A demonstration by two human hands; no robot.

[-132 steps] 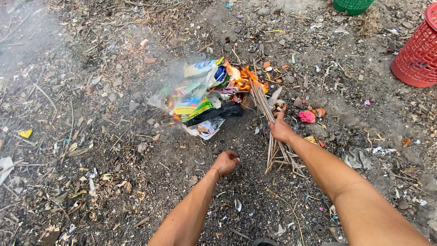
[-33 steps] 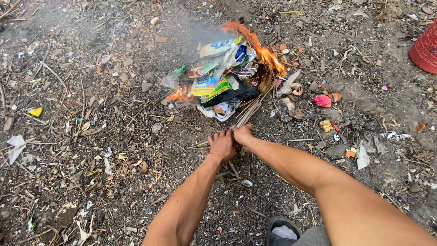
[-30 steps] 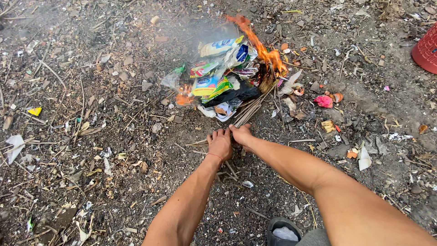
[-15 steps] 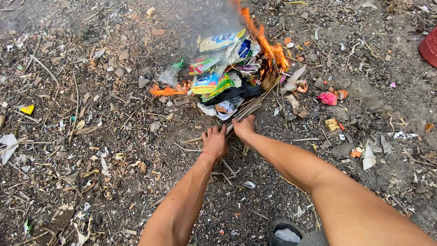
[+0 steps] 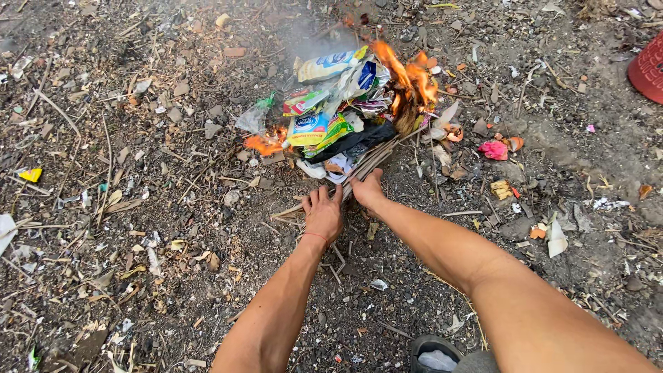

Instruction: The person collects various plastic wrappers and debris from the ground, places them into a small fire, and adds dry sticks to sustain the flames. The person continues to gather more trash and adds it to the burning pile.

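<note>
Two hands point(image 5: 345, 204) grip stick bundle point(image 5: 369, 162)

Burning trash pile point(image 5: 342, 110) on the ground point(image 5: 138, 262) upper centre, flames point(image 5: 411, 76) at its right side, stick bundle point(image 5: 373, 162) running under its near edge, left hand point(image 5: 323, 215) and right hand point(image 5: 367, 192) side by side on the sticks, probably gripping, basket point(image 5: 649, 65) far right.
</note>
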